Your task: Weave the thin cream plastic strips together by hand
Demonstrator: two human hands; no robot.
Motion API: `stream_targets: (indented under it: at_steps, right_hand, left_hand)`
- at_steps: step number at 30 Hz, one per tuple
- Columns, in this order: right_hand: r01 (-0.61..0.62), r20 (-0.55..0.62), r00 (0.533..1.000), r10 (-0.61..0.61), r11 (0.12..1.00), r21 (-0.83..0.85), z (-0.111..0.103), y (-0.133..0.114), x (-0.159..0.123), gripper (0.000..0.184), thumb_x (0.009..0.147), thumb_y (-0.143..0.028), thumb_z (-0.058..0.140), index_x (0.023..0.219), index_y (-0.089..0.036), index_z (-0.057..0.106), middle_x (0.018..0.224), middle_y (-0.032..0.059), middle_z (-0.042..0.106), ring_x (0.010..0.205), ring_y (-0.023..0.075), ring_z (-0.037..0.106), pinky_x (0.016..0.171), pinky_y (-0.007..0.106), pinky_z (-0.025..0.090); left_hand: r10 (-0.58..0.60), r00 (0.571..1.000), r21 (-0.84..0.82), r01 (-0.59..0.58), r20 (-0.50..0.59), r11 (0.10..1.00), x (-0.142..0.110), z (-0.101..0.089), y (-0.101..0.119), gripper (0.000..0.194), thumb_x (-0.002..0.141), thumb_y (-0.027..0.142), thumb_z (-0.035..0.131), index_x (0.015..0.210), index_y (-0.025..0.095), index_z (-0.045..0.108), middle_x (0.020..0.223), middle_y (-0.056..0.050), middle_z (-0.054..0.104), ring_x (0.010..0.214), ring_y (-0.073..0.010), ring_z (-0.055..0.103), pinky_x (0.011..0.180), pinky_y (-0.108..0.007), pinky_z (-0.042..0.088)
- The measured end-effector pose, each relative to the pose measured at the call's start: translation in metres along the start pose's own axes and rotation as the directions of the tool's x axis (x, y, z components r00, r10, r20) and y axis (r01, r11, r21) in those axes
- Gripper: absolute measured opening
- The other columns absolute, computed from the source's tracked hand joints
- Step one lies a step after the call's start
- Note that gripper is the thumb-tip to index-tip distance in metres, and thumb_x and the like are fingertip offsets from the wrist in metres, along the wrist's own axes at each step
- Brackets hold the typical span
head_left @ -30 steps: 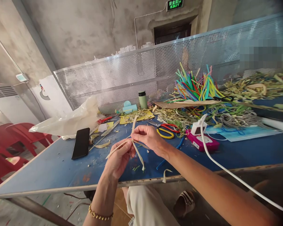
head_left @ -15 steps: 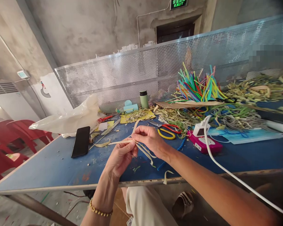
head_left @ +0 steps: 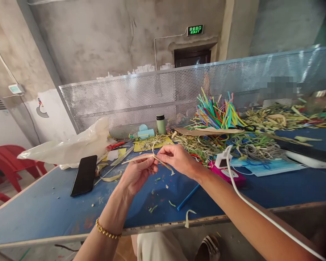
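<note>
Pale, flat plant-fibre strips [head_left: 141, 157] cross between my two hands above the blue table. My left hand [head_left: 139, 173] pinches them between thumb and fingertips, and loose ends stick out to the left. Close against it on the right, my right hand [head_left: 174, 159] is closed on the same strips near the crossing. One end curls upward above the fingers, and another hangs down to the right beneath my right hand. How the strips are crossed or knotted is partly hidden by the fingertips.
A black phone [head_left: 84, 175] lies left, near a plastic bag [head_left: 73, 144]. Behind stand a green bottle [head_left: 161, 124] and colourful pipe cleaners [head_left: 218, 110]. At right, a white cable [head_left: 240, 195] runs from a plug on a magenta box [head_left: 228, 175] beside my right forearm.
The camera view has tilted up and shifted. The strip ends below my right hand look shorter and gathered closer, and the upper end now curls over. Both hands still grip the strips.
</note>
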State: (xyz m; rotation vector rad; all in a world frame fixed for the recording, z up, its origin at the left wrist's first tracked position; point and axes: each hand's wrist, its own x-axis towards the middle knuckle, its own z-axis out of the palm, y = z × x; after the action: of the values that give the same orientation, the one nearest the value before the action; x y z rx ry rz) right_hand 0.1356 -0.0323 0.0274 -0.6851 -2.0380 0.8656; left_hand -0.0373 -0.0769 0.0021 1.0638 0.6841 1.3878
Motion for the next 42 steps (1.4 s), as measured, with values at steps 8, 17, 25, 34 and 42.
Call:
stream_targets:
  at_steps: [8, 17, 25, 34, 42]
  right_hand:
    - [0.109, -0.029, 0.993, -0.114, 0.986, -0.125, -0.014, 0.011, 0.005, 0.019, 0.087, -0.028, 0.06, 0.075, -0.014, 0.065, 0.067, 0.0011, 0.06, 0.061, 0.0111, 0.05, 0.058, 0.025, 0.038]
    - [0.054, 0.002, 0.999, -0.054, 0.998, 0.016, -0.007, 0.023, 0.001, 0.023, 0.089, -0.034, 0.061, 0.076, -0.015, 0.063, 0.066, -0.0003, 0.057, 0.062, 0.0117, 0.05, 0.059, 0.026, 0.039]
    - [0.114, -0.087, 0.987, -0.131, 0.977, -0.178, -0.016, 0.023, 0.004, 0.019, 0.089, -0.025, 0.061, 0.075, -0.014, 0.069, 0.073, 0.0028, 0.065, 0.07, 0.0135, 0.056, 0.067, 0.027, 0.043]
    - [0.297, 0.107, 0.955, -0.277, 0.896, -0.331, -0.005, 0.015, 0.004, 0.015, 0.088, -0.014, 0.06, 0.09, -0.016, 0.074, 0.083, 0.0042, 0.066, 0.074, 0.0128, 0.058, 0.07, 0.026, 0.043]
    - [0.046, -0.003, 0.999, -0.047, 0.987, -0.156, -0.011, 0.015, 0.002, 0.01, 0.087, -0.019, 0.057, 0.08, -0.013, 0.063, 0.066, -0.0005, 0.059, 0.059, 0.0097, 0.049, 0.057, 0.023, 0.038]
  left_hand:
    - [-0.052, 0.998, -0.052, 0.054, 0.046, 0.997, 0.016, 0.007, -0.004, 0.007, 0.073, 0.011, 0.073, 0.076, 0.005, 0.071, 0.067, -0.005, 0.062, 0.057, -0.0103, 0.058, 0.059, -0.022, 0.046]
    - [-0.029, 0.997, -0.04, 0.032, 0.073, 0.999, 0.011, 0.005, -0.006, 0.007, 0.076, 0.013, 0.071, 0.073, 0.008, 0.068, 0.065, -0.003, 0.059, 0.056, -0.0085, 0.055, 0.057, -0.02, 0.043]
    - [0.031, 0.999, 0.196, -0.035, 0.022, 0.98, 0.012, 0.005, -0.006, 0.012, 0.075, 0.02, 0.07, 0.068, 0.011, 0.065, 0.065, -0.002, 0.058, 0.055, -0.0107, 0.053, 0.056, -0.024, 0.039]
    - [0.084, 0.996, 0.566, -0.05, -0.035, 0.823, 0.011, 0.005, -0.013, 0.01, 0.068, 0.016, 0.058, 0.058, 0.016, 0.057, 0.055, 0.002, 0.05, 0.053, -0.0104, 0.044, 0.052, -0.024, 0.035]
    - [0.043, 0.999, 0.516, -0.025, -0.022, 0.856, 0.006, 0.006, -0.007, 0.016, 0.074, 0.028, 0.07, 0.069, 0.013, 0.065, 0.06, 0.0, 0.056, 0.054, -0.01, 0.046, 0.054, -0.024, 0.034]
